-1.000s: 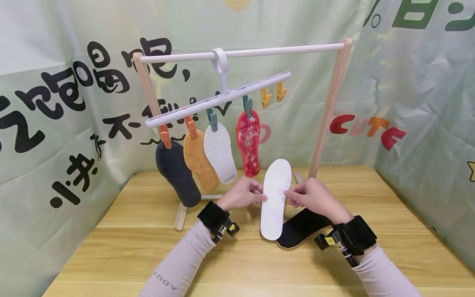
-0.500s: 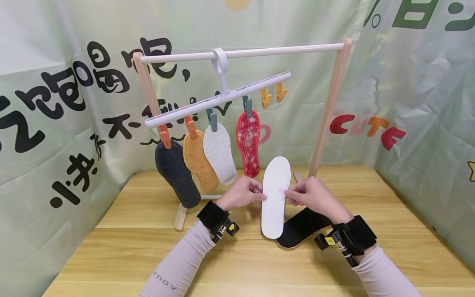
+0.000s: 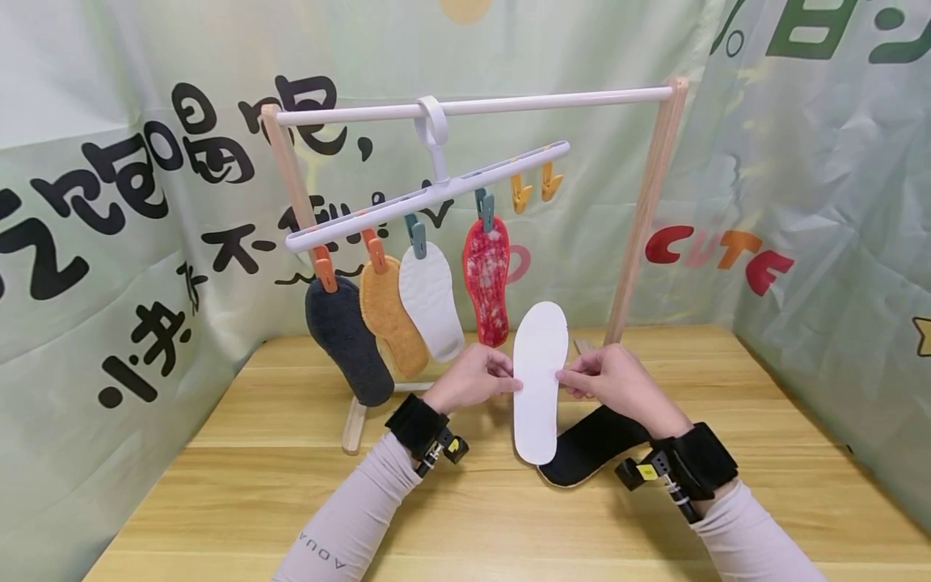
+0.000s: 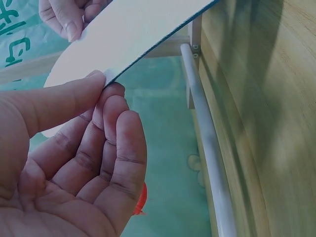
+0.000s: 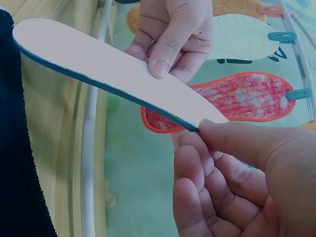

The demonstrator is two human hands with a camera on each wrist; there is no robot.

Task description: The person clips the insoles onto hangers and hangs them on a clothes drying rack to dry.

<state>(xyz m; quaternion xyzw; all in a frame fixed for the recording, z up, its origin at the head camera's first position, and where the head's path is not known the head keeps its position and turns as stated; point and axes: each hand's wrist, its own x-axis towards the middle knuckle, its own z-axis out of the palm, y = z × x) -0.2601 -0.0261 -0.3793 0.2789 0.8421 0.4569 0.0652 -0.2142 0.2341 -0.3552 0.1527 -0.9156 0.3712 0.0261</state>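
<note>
A white insole [image 3: 541, 388] with a dark edge stands nearly upright over the table between both hands. My left hand [image 3: 473, 378] pinches its left edge between thumb and fingertips; my right hand [image 3: 618, 384] pinches the right edge at about the same height. In the right wrist view the insole [image 5: 89, 57] shows a thin dark blue rim along its side. Behind its lower end a black insole [image 3: 592, 444] lies on the table, partly under my right hand. A red patterned insole [image 3: 487, 283] hangs just beyond my left hand.
From a white hanger [image 3: 444, 191] on a wooden rack [image 3: 647, 210], clips hold dark grey [image 3: 349, 343], tan [image 3: 393, 319] and white quilted [image 3: 431, 303] insoles. Two yellow clips [image 3: 520, 194] on its right end hold nothing. A printed curtain [image 3: 815, 178] stands behind the table [image 3: 465, 525].
Both hands have raised the white insole slightly, and its top leans a little to the left. Their pinch on its edges is the same.
</note>
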